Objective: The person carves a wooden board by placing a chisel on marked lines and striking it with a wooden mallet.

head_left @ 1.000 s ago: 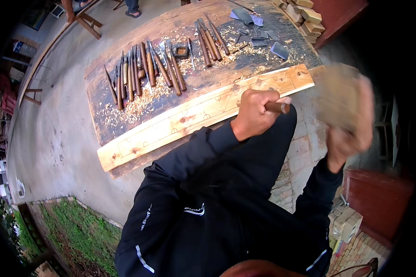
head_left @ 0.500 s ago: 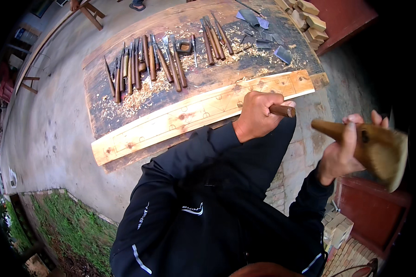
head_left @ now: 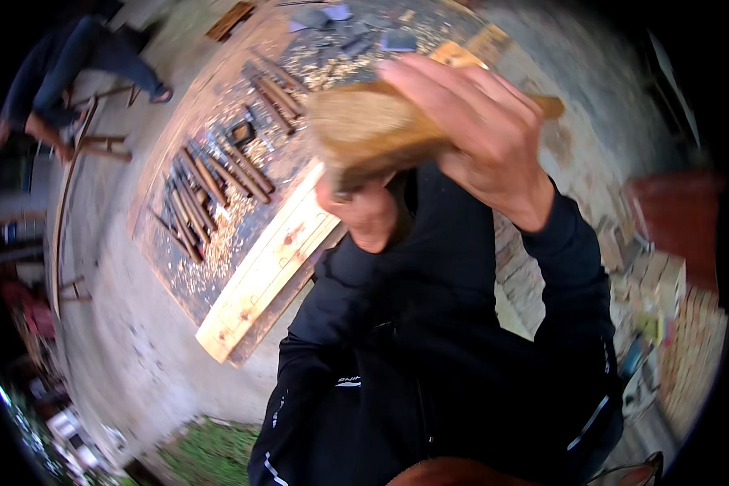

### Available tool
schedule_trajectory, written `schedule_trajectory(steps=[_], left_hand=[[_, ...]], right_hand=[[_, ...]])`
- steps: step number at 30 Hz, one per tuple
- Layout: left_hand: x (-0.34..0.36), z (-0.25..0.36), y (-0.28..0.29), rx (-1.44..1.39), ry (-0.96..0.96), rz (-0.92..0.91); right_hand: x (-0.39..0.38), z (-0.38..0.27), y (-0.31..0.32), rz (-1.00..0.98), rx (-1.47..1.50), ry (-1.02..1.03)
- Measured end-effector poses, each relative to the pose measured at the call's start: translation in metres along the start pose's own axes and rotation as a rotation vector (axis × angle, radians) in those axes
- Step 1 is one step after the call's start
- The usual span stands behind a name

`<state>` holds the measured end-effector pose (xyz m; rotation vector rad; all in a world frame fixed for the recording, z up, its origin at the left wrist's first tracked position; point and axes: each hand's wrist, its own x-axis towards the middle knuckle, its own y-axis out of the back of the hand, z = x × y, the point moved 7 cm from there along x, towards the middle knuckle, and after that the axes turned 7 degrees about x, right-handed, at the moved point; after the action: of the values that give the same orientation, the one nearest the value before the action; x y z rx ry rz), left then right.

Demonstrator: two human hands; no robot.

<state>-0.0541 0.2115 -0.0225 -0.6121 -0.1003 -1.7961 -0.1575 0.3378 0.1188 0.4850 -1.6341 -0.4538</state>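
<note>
My right hand point(head_left: 486, 134) is wrapped round a wooden mallet point(head_left: 373, 125), raised close in front of me. The mallet's thick head points left, and its handle end shows to the right of my knuckles. Below and behind the head is my left hand point(head_left: 364, 215), over the board's near part, its fingers mostly hidden by the mallet. Half a second ago it gripped a wooden-handled chisel, whose handle is now covered. Beneath lies a long pale board point(head_left: 267, 263) with pencil marks and drawn circles, along the bench's near edge.
On the worn workbench point(head_left: 158, 182) lie several wooden-handled carving tools point(head_left: 211, 178), a small dark square box point(head_left: 241, 132), wood shavings and dark sandpaper pieces point(head_left: 397, 40). A person point(head_left: 81, 73) sits at the far left by a long narrow bench. Stacked blocks point(head_left: 656, 279) stand at right.
The mallet has swung up and left from the right side, and now blocks the view of my left hand. The view has turned, so the bench appears tilted; a seated person has come into sight.
</note>
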Motion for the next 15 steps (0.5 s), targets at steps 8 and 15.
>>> schedule_trajectory(steps=[8,15], left_hand=[[0.026,-0.002,-0.035,-0.182,0.241,-0.421],[0.039,-0.003,-0.036,-0.241,0.309,-0.688]], right_hand=[[0.015,0.014,-0.005,0.160,0.156,-0.074],[0.035,0.013,0.011,0.308,0.458,-0.090]])
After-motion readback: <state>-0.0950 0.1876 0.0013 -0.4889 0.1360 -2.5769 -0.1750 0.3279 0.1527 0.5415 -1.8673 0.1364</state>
